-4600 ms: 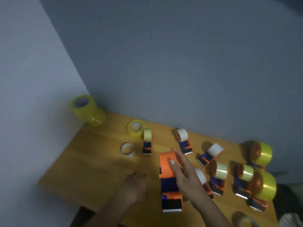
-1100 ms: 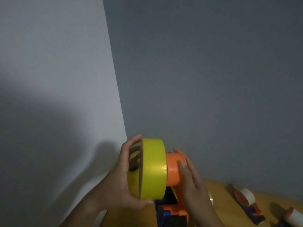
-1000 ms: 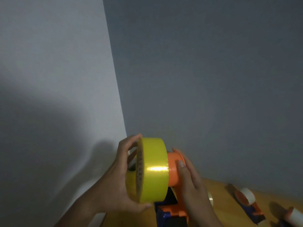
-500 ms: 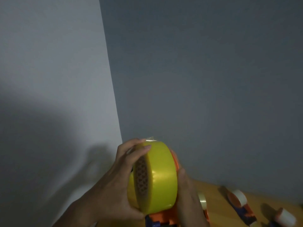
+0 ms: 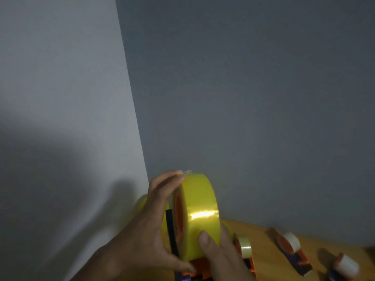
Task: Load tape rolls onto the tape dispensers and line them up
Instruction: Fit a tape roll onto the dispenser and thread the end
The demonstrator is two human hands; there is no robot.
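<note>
Item: yellow tape roll (image 5: 199, 213) on orange dispenser (image 5: 199, 264). We are clasping it, left hand (image 5: 146, 238) fingers (image 5: 162, 185) picking its loose end; right hand (image 5: 221, 258) bracing. Seat squarely.

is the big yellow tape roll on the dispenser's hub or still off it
On. The yellow tape roll surrounds the orange hub, which fills its core; the left hand and right hand hold it.
</note>
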